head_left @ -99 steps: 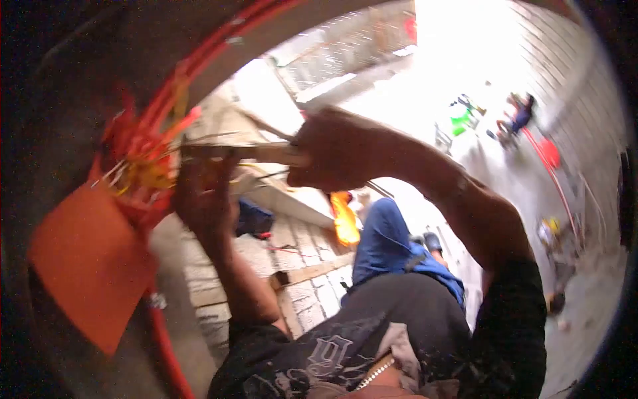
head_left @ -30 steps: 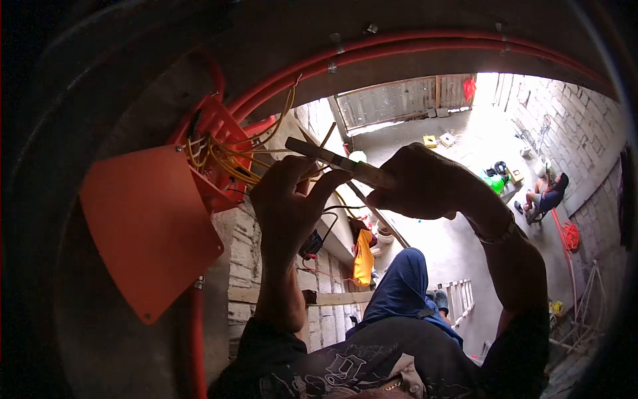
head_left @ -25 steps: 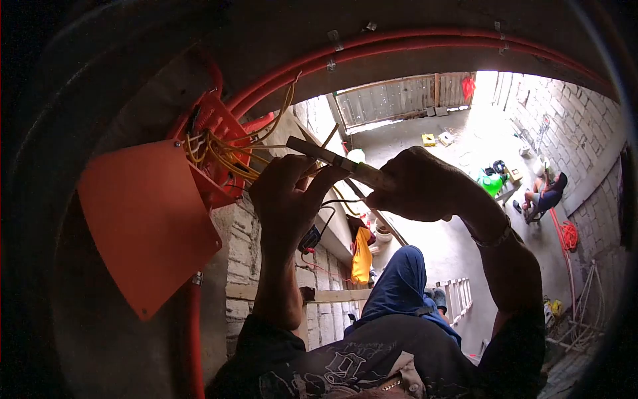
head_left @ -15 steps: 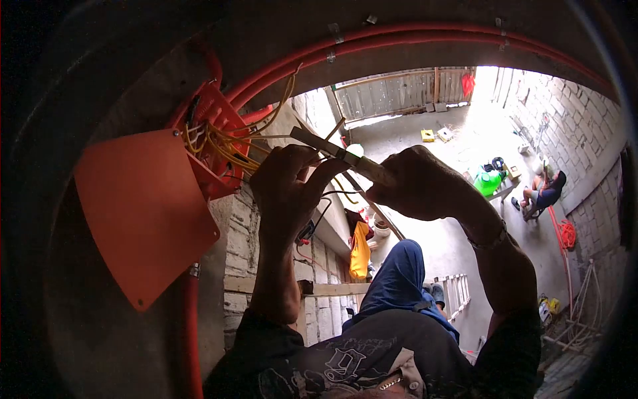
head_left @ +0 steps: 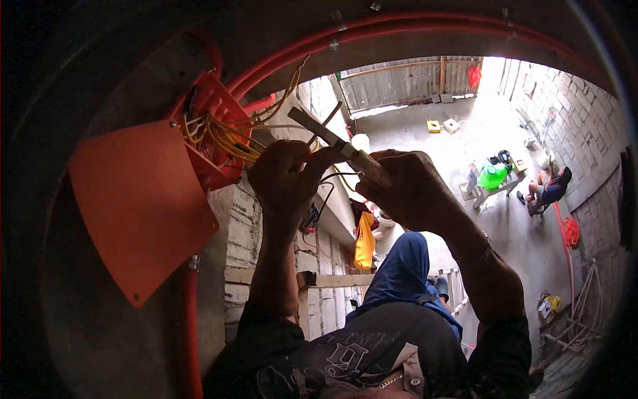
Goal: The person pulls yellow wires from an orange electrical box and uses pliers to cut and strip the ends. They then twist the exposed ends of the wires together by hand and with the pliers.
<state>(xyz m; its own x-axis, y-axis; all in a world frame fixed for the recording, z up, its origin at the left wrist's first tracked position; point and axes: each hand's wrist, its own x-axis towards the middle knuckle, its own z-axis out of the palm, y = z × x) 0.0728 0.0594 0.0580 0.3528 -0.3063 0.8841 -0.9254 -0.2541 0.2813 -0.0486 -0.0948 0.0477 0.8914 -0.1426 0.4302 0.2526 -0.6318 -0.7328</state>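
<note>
My right hand (head_left: 412, 189) is closed round the pale handle of a knife (head_left: 312, 124), whose blade points up and left. My left hand (head_left: 282, 176) pinches a wire (head_left: 332, 114); its end sticks up across the blade, and the thumb is close to the knife. Where blade and wire meet by the fingers is partly hidden. Left of this hand, several yellow wires (head_left: 229, 138) come out of an orange junction box (head_left: 219, 100). An orange cover plate (head_left: 143, 209) hangs from one corner of the box. Below the hands, a dark wire (head_left: 327, 193) loops down.
Red conduits (head_left: 392, 28) curve along the ceiling, and another red pipe (head_left: 190, 326) runs down the wall. A wooden rail (head_left: 332, 280) stands below me. Down on the floor are a table with a green object (head_left: 492, 176), a seated person (head_left: 553, 186) and a yellow cloth (head_left: 364, 243).
The knife and my right hand have shifted slightly left and down, and the blade is tilted more steeply. The whole view has moved a little. Both hands keep their hold.
</note>
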